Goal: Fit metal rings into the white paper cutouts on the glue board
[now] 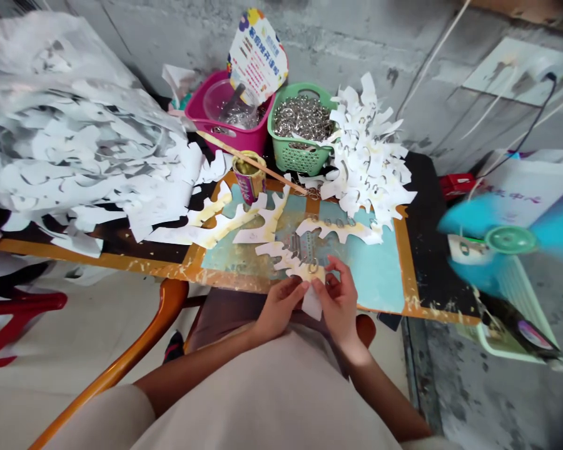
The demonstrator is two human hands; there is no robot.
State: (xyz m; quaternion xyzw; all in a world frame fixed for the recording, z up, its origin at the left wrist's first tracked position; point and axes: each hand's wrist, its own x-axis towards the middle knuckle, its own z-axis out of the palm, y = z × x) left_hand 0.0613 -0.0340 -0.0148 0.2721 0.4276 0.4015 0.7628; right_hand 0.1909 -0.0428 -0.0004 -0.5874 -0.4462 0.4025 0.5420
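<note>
In the head view a white notched strip stands over the table's near edge, with yellowish smears and several metal rings along its cut side. My left hand pinches its lower part between thumb and fingers. On the other side my right hand has its thumb on the same strip, with the fingers curled behind it. Just beyond lies another notched strip with rings along its top. To the left are smeared strips without visible rings. A small tin of yellowish paste stands behind them, a flat wooden stick across it.
A pink basket and a green basket full of metal rings stand at the back. White cut pieces spill from a plastic bag at left; ringed strips are heaped at right. A blurred blue fan is near the right edge.
</note>
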